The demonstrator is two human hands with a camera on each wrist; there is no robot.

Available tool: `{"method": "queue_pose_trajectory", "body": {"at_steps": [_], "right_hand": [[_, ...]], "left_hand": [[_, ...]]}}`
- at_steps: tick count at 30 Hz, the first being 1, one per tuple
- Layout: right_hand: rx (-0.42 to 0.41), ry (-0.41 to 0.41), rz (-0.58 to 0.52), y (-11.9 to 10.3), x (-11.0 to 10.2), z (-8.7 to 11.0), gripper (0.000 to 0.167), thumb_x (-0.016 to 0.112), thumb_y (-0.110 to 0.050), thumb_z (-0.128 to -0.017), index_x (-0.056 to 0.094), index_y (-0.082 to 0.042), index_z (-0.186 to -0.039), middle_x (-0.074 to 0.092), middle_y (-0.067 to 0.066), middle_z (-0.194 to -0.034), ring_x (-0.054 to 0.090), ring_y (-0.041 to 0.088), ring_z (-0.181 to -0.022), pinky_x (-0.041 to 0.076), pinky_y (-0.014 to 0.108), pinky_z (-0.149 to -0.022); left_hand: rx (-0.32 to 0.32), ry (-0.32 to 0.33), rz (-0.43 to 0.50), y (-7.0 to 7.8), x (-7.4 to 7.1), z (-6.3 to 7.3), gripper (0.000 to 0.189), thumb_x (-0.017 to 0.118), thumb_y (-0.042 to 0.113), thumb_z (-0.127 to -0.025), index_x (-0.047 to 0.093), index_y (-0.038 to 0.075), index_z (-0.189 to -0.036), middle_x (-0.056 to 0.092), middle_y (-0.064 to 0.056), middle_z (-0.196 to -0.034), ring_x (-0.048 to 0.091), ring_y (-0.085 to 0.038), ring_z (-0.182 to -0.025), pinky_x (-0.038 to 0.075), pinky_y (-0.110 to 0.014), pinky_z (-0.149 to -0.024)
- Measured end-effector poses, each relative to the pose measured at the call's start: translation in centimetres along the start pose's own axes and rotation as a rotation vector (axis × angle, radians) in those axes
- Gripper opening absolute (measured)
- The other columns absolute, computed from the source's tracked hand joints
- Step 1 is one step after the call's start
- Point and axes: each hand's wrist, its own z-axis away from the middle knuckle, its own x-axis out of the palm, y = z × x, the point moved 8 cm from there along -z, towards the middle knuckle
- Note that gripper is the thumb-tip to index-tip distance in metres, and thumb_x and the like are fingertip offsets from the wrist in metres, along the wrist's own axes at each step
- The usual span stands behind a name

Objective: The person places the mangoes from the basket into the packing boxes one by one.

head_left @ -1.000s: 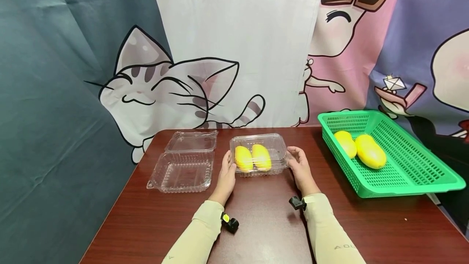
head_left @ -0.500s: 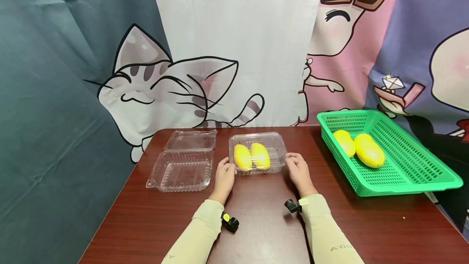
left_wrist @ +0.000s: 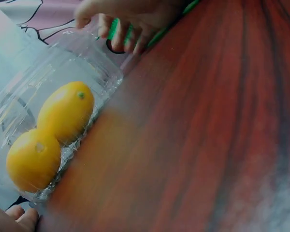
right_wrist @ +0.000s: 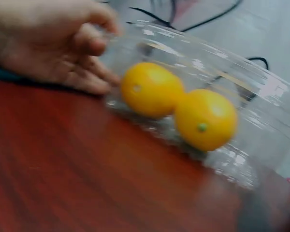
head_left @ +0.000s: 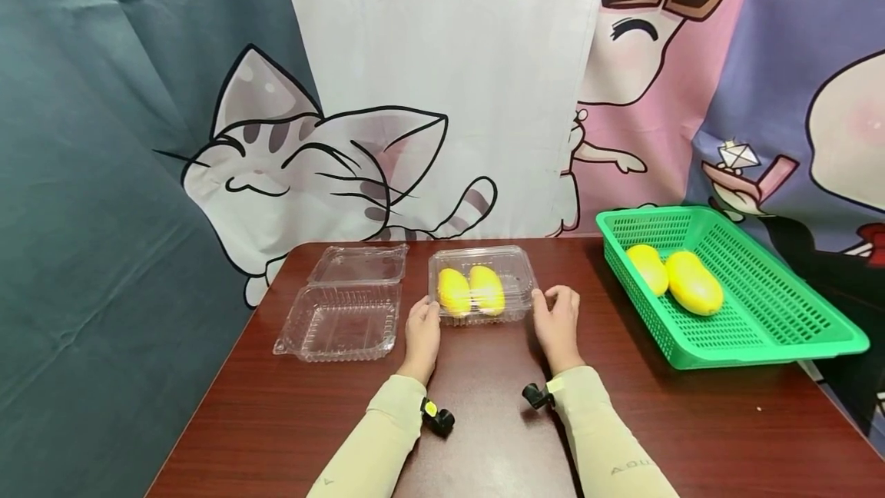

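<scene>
A clear plastic clamshell container (head_left: 517,283) sits at the middle back of the table, its lid down over two yellow mangoes (head_left: 454,292). Those mangoes (right_wrist: 206,120) lie side by side in the right wrist view too. At the container's front left corner, my left hand (head_left: 422,338) pinches the edge between thumb and fingers. My right hand (head_left: 557,329) is by the front right corner, thumb near or touching the edge, the other fingers loosely bent and off it. In the left wrist view the right hand (left_wrist: 135,17) appears beyond the container with nothing held.
Left on the brown table (head_left: 484,421) lies a second clear container (head_left: 339,329) with its lid folded back. A green basket (head_left: 767,363) with two more mangoes (head_left: 694,283) stands at the right. A printed curtain (head_left: 442,37) hangs behind the table.
Both hands have slid from the container's sides to its front corners. The right fingers have come away from the side. The container has shifted slightly left and back.
</scene>
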Motion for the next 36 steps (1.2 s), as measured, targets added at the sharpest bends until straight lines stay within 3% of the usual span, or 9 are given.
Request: {"method": "queue_pose_trajectory", "body": {"at_steps": [3,6,8,10,15,21,28,33,36], "right_hand": [[-0.259,0.045,0.141,-2.8,1.0,0.8,0.038,0.066,-0.025,-0.089,0.056,0.0,-0.116,0.045,0.027,-0.137,0.041,0.045,-0.128,0.03,0.057,-0.109],[-0.513,-0.025,0.318,-6.0,3.5,2.5,0.05,0.064,-0.037,-0.087,0.06,-0.009,-0.129,0.043,0.022,-0.149,0.036,0.045,-0.138,0.021,0.063,-0.115],[-0.615,-0.094,0.417,-7.6,5.4,3.7,0.054,0.062,-0.043,-0.088,0.061,-0.018,-0.136,0.042,0.018,-0.152,0.031,0.043,-0.144,0.016,0.066,-0.116],[-0.65,-0.157,0.498,-8.3,7.2,4.6,0.056,0.06,-0.048,-0.09,0.059,-0.026,-0.141,0.04,0.015,-0.155,0.028,0.043,-0.147,0.012,0.067,-0.117],[-0.64,-0.231,0.597,-8.3,9.4,5.2,0.059,0.061,-0.053,-0.09,0.054,-0.034,-0.146,0.043,0.012,-0.153,0.028,0.042,-0.147,0.01,0.067,-0.117],[-0.585,-0.221,0.58,-7.2,8.6,3.9,0.061,0.064,-0.054,-0.086,0.056,-0.036,-0.144,0.046,0.01,-0.15,0.031,0.04,-0.145,0.008,0.067,-0.117],[-0.467,-0.205,0.575,-4.2,5.0,0.3,0.062,0.065,-0.052,-0.086,0.056,-0.035,-0.144,0.043,0.01,-0.152,0.027,0.042,-0.146,-0.001,0.067,-0.117],[-0.399,-0.139,0.581,-1.7,1.6,-2.0,0.06,0.069,-0.046,-0.083,0.059,-0.032,-0.14,0.044,0.011,-0.152,0.024,0.043,-0.147,-0.004,0.065,-0.117],[-0.4,-0.13,0.562,-1.0,0.8,-2.6,0.059,0.069,-0.041,-0.082,0.06,-0.03,-0.139,0.044,0.012,-0.151,0.022,0.043,-0.148,-0.004,0.067,-0.117]], "left_hand": [[-0.005,0.026,-0.002,-0.1,-0.3,0.1,0.021,0.053,0.018,-0.099,0.053,-0.001,-0.09,0.056,-0.026,-0.131,0.052,-0.039,-0.126,0.039,-0.052,-0.106],[0.002,-0.002,0.048,-0.1,-0.1,0.2,0.026,0.052,0.017,-0.099,0.048,0.001,-0.119,0.049,-0.028,-0.136,0.05,-0.04,-0.129,0.038,-0.052,-0.107],[0.012,-0.037,0.071,0.0,0.1,0.2,0.042,0.051,0.017,-0.1,0.04,0.005,-0.139,0.042,-0.029,-0.145,0.045,-0.041,-0.135,0.036,-0.054,-0.111],[0.029,-0.082,0.08,0.0,0.4,0.2,0.055,0.049,0.018,-0.102,0.03,0.012,-0.153,0.029,-0.028,-0.157,0.034,-0.043,-0.144,0.029,-0.057,-0.116],[0.049,-0.142,0.03,-0.1,0.5,0.3,0.067,0.046,0.021,-0.103,0.017,0.032,-0.162,0.019,-0.022,-0.164,0.025,-0.042,-0.149,0.025,-0.059,-0.117],[0.046,-0.17,-0.019,0.2,0.4,0.6,0.07,0.046,0.023,-0.103,0.012,0.039,-0.163,0.02,-0.018,-0.166,0.026,-0.04,-0.149,0.026,-0.06,-0.116],[0.089,-0.174,-0.032,0.3,0.9,0.8,0.071,0.045,0.02,-0.103,0.01,0.031,-0.164,0.023,-0.025,-0.163,0.031,-0.047,-0.145,0.031,-0.064,-0.112],[0.043,-0.215,0.019,0.1,1.6,1.0,0.071,0.045,0.021,-0.104,0.008,0.026,-0.164,0.02,-0.022,-0.165,0.027,-0.043,-0.148,0.027,-0.06,-0.116],[0.041,-0.207,0.046,0.4,1.6,1.1,0.07,0.046,0.015,-0.104,0.01,0.018,-0.164,0.021,-0.024,-0.164,0.025,-0.042,-0.149,0.025,-0.058,-0.118]]}}
